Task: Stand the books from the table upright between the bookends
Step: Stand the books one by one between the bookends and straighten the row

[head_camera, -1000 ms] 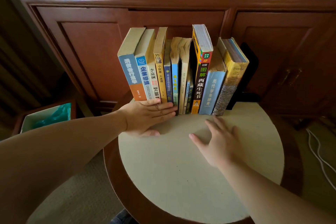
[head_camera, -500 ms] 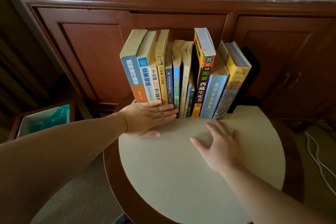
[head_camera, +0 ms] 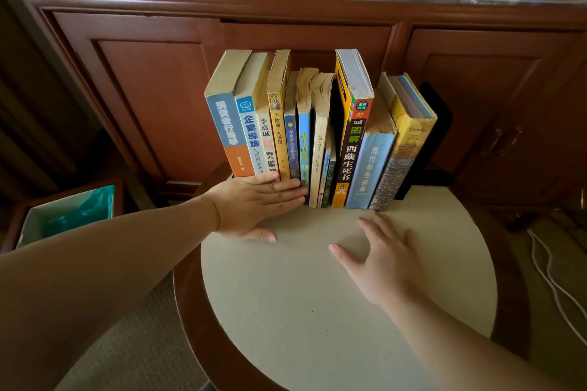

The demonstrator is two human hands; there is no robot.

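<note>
Round table (head_camera: 317, 311) before a wooden cabinet (head_camera: 143, 89) | we see the books (head_camera: 317, 136) upright at the table's far edge, black bookend (head_camera: 440, 124) on their right | left hand (head_camera: 254, 209) flat, fingers pressing the spines' feet | right hand (head_camera: 378, 260) spread, empty, near the row | bin (head_camera: 70, 213) left of the table.

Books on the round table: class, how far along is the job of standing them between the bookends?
Done: the books stand in a row against the black bookend, and none lie flat on the table. In hand: the left hand presses flat on the left spines; the right hand hovers open. Left: a left bookend isn't visible.
</note>
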